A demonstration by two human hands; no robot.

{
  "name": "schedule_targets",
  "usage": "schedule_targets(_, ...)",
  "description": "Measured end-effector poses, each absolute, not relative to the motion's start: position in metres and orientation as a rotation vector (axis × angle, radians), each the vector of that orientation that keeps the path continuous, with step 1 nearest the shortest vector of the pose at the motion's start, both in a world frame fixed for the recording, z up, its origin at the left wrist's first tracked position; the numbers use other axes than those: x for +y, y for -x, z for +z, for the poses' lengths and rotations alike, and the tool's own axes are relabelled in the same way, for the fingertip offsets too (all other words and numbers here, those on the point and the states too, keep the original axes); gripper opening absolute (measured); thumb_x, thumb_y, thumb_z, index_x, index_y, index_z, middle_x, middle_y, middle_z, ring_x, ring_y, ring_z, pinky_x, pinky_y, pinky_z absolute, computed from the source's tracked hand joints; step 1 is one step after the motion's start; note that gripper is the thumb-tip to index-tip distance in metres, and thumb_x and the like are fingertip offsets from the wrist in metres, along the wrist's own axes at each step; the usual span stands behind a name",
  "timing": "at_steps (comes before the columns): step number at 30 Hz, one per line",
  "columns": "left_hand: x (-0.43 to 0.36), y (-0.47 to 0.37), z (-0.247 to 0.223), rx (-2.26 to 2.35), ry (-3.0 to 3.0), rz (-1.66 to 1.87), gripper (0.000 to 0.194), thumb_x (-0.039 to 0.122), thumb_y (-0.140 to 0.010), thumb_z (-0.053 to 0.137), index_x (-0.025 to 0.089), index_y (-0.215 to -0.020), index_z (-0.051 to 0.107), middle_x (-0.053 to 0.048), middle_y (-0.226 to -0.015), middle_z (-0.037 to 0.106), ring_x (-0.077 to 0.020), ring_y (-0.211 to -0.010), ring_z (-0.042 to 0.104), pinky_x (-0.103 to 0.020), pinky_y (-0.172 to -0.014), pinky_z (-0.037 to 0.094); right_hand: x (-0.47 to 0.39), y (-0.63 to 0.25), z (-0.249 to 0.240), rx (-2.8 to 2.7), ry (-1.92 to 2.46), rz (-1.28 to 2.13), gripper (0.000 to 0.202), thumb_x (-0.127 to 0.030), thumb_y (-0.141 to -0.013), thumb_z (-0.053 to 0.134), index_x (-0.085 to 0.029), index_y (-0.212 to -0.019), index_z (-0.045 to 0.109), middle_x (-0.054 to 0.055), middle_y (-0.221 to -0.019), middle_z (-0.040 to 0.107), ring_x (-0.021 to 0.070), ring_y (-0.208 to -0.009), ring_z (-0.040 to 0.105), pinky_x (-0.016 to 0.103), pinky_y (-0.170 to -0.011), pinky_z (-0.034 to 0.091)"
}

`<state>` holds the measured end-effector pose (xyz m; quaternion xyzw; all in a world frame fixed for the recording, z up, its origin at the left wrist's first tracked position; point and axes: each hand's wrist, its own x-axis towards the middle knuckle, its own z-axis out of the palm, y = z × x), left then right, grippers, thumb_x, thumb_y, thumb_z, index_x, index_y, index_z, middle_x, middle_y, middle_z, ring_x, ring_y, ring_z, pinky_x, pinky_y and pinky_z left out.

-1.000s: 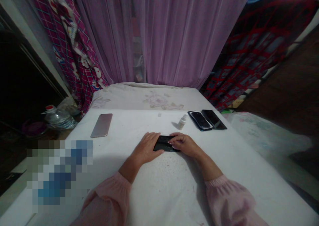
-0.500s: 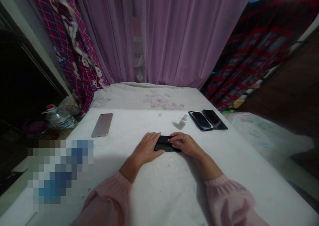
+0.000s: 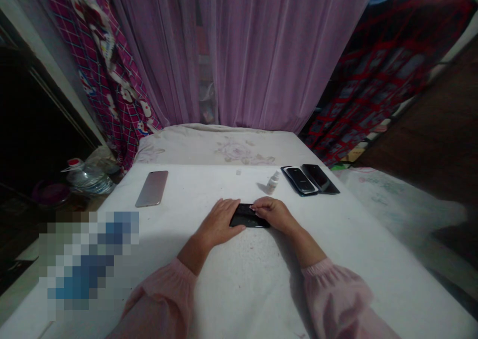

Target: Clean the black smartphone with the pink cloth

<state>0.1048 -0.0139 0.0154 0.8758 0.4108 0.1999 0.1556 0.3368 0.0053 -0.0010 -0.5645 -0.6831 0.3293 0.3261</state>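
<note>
A black phone (image 3: 246,219) lies flat on the white cloth in front of me, its long side running left to right. My left hand (image 3: 218,222) grips its left end, fingers at the far edge and thumb along the near edge. Over the right part of the phone, my right hand (image 3: 274,213) is closed in a pinch. Something small and whitish shows at its fingertips, too small to make out. A small white bottle (image 3: 273,183) stands just beyond my right hand.
A pinkish-gold phone (image 3: 152,188) lies at the left. Several dark phones (image 3: 301,180) lie at the right, some stacked. A tiny white piece (image 3: 238,172) sits farther back. Beside the table are a water jug (image 3: 87,177) and, behind it, purple curtains (image 3: 269,55). A blurred-out patch covers the lower left.
My right hand has shifted slightly left over the phone, with its fingers more curled. My left hand keeps its hold, and the whole view has moved a little.
</note>
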Motion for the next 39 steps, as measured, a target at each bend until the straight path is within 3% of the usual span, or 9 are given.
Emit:
schedule_targets(6,-0.006,-0.087,0.015,1.275,-2.454,0.480,0.080,0.049,-0.080,0.065,0.013,-0.144,0.034,-0.018,-0.152,0.037,-0.0303,-0.143,0.030,-0.047,-0.116,0.026,0.004,-0.335,-0.001,-1.787,1.532,0.822,0.020,-0.023,-0.074,0.063,-0.028,-0.087,0.076,0.000,-0.093,0.074,0.0167,-0.083,0.067,0.029,-0.079,0.053)
schedule_targets(8,-0.002,-0.076,0.016,1.357,-2.444,0.409,0.082,0.055,-0.078,0.066,0.011,-0.141,0.039,-0.019,-0.153,0.034,-0.0331,-0.144,0.025,-0.050,-0.117,0.021,0.003,-0.335,0.000,-1.799,1.529,0.808,0.020,-0.023,-0.074,0.063,-0.028,-0.088,0.076,0.001,-0.093,0.074,0.0168,-0.083,0.067,0.029,-0.079,0.052)
schedule_targets(11,0.003,-0.063,0.018,1.345,-2.466,0.307,0.083,0.062,-0.074,0.067,0.014,-0.138,0.044,-0.018,-0.152,0.037,-0.0337,-0.144,0.025,-0.053,-0.118,0.012,0.001,-0.332,0.005,-1.841,1.553,0.733,0.020,-0.021,-0.075,0.062,-0.028,-0.088,0.076,0.001,-0.093,0.074,0.0173,-0.084,0.066,0.030,-0.080,0.052)
schedule_targets(17,0.004,-0.061,0.019,1.280,-2.470,0.295,0.079,0.062,-0.075,0.068,0.020,-0.138,0.045,-0.014,-0.151,0.040,-0.0306,-0.143,0.028,-0.051,-0.118,0.013,-0.005,-0.324,0.022,-1.999,1.556,0.566,0.026,-0.015,-0.075,0.061,-0.030,-0.088,0.077,0.001,-0.101,0.072,0.0183,-0.089,0.066,0.033,-0.085,0.050)
schedule_targets(25,0.002,-0.063,0.019,1.280,-2.480,0.314,0.078,0.063,-0.071,0.070,0.026,-0.136,0.048,-0.011,-0.153,0.039,-0.0301,-0.144,0.026,-0.053,-0.118,0.012,-0.008,-0.328,0.024,-1.951,1.338,1.059,0.025,-0.012,-0.068,0.062,-0.026,-0.080,0.079,0.002,-0.111,0.067,0.0119,-0.077,0.065,0.023,-0.068,0.053)
schedule_targets(29,-0.001,-0.066,0.022,1.318,-2.479,0.279,0.078,0.063,-0.070,0.071,0.025,-0.135,0.050,-0.012,-0.153,0.038,-0.0305,-0.144,0.026,-0.053,-0.118,0.011,-0.007,-0.323,0.021,-1.944,1.445,0.895,0.029,-0.010,-0.068,0.062,-0.028,-0.083,0.078,0.001,-0.101,0.070,0.0141,-0.080,0.066,0.025,-0.075,0.052)
schedule_targets(34,-0.003,-0.069,0.024,1.312,-2.470,0.296,0.077,0.064,-0.069,0.071,0.027,-0.133,0.050,-0.011,-0.153,0.039,-0.0306,-0.145,0.025,-0.053,-0.118,0.011,-0.006,-0.315,0.022,-1.965,1.629,0.607,0.025,-0.017,-0.076,0.062,-0.032,-0.089,0.077,0.000,-0.095,0.074,0.0188,-0.087,0.067,0.030,-0.081,0.050)
schedule_targets(39,-0.003,-0.069,0.022,1.302,-2.473,0.357,0.074,0.063,-0.069,0.072,0.027,-0.130,0.052,-0.010,-0.151,0.041,-0.0309,-0.144,0.028,-0.053,-0.118,0.011,-0.006,-0.320,0.023,-1.968,1.497,0.749,0.027,-0.013,-0.073,0.062,-0.030,-0.088,0.077,0.001,-0.093,0.073,0.0175,-0.085,0.067,0.030,-0.081,0.051)
